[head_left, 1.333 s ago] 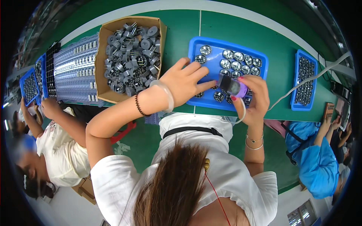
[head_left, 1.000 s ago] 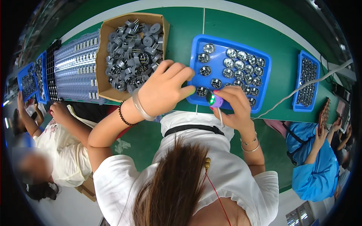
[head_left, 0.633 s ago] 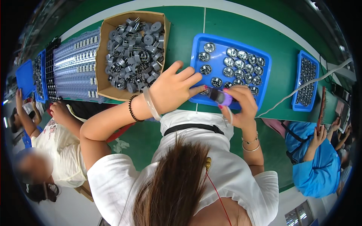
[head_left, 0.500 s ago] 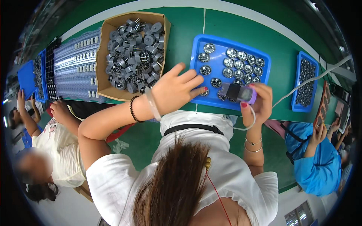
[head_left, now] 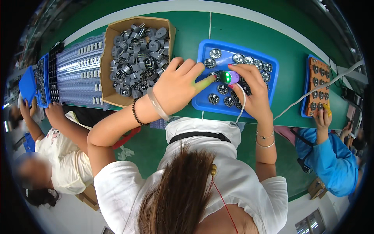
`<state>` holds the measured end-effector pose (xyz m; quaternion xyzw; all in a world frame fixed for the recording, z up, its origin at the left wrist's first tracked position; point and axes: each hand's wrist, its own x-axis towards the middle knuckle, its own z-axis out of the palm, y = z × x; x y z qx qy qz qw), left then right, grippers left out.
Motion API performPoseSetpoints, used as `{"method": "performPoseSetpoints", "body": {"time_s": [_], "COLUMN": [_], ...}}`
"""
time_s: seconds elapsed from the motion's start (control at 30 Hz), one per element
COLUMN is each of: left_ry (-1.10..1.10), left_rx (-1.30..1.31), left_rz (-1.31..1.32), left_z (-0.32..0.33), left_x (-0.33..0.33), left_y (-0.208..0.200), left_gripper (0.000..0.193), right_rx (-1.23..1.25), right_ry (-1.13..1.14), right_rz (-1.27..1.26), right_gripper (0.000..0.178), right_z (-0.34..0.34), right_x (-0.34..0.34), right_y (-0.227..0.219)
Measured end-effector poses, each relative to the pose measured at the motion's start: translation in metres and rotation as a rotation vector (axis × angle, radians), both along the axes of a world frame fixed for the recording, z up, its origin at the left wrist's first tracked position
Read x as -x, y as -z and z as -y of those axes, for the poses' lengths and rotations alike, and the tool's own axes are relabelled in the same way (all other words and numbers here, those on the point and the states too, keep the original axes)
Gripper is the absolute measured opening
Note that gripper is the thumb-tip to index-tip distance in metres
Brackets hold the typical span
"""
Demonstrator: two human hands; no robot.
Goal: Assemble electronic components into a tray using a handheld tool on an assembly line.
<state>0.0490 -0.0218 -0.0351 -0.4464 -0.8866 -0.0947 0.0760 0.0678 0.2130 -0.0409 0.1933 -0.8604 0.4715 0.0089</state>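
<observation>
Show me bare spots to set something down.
Bare green tabletop: beyond the blue tray; rightward toward the orange board, though a white cable crosses; far part of the gap to the cardboard box. Crowded: that box of grey parts, and around the left hand and right hand.

White short-sleeved top (head_left: pixel 238 171), black belt (head_left: pixel 198 134), pale bangle (head_left: pixel 155 105), beaded bracelet (head_left: pixel 135 113)

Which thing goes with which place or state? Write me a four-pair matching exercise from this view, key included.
1. purple handheld device
2. cardboard box
3. orange board
4. translucent plastic strips

A. left of the box
B. in the right hand, showing a green light
C. at a co-worker's hand, far right
D. filled with grey round pinned components

Pairs: 1-B, 2-D, 3-C, 4-A
</observation>
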Motion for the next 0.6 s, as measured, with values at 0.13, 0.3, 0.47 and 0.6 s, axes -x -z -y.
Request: {"method": "performPoseSetpoints", "body": {"time_s": [0.13, 0.3, 0.47, 0.6], "left_ry": [0.008, 0.027, 0.050, 0.118], "left_rx": [0.051, 0.148, 0.135, 0.053], "left_rz": [-0.021, -0.021, -0.017, 0.017], "left_z": [-0.004, -0.006, -0.011, -0.014], "left_x": [0.005, 0.008, 0.010, 0.016], "left_y": [0.011, 0.011, 0.018, 0.018], "left_gripper": [0.035, 0.038, 0.039, 0.038], "right_rx": [0.001, 0.050, 0.312, 0.059], "right_ry": [0.000, 0.117, 0.312, 0.149], "right_rz": [0.003, -0.019, -0.096, -0.056], "right_gripper": [0.041, 0.037, 0.036, 0.035], "right_z": [0.000, -0.010, -0.009, 0.000], "right_x": [-0.001, -0.005, 0.003, 0.012], "right_y": [0.002, 0.005, -0.004, -0.001]}}
